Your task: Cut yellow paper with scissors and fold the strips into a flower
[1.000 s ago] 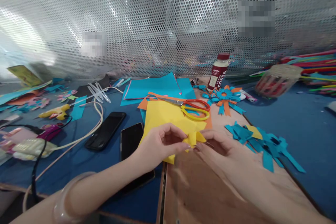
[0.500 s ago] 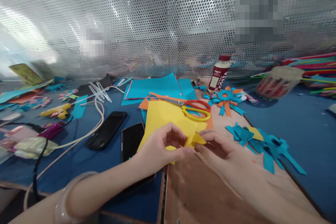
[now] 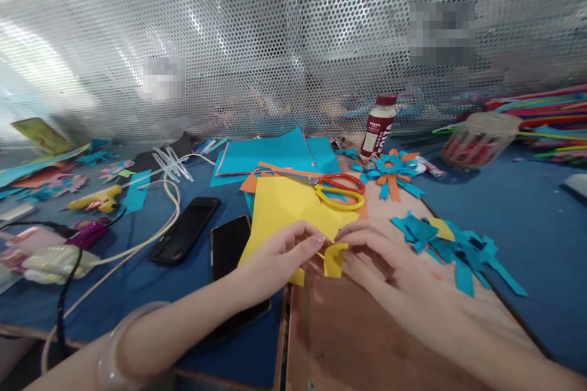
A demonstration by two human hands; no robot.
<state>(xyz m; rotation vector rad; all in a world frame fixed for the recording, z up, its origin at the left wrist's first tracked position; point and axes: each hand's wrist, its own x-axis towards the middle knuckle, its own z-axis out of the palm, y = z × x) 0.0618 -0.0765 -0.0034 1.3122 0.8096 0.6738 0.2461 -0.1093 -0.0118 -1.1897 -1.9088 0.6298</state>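
Observation:
A small folded piece of yellow paper (image 3: 335, 260) is pinched between my two hands, above the wooden board. My left hand (image 3: 287, 253) grips its left side with thumb and fingertips. From the right, my right hand (image 3: 389, 256) holds the other edge, its fingertips partly hidden. Just beyond my hands lies a larger yellow sheet (image 3: 279, 208). Scissors (image 3: 321, 182) with one red and one yellow handle rest on it, over orange paper (image 3: 251, 182).
Two phones (image 3: 186, 229) lie left of my forearm, near a yellow glue gun (image 3: 96, 200) and cables. Blue sheets (image 3: 263, 153), a bottle (image 3: 378, 128) and a blue-orange paper flower (image 3: 389, 170) sit behind. Blue paper strips (image 3: 458, 247) and a clear jar (image 3: 477, 140) are at right.
The small yellow paper has turned in my fingers, and its free end now hangs downward. My left thumb has shifted up along it. The view has moved slightly.

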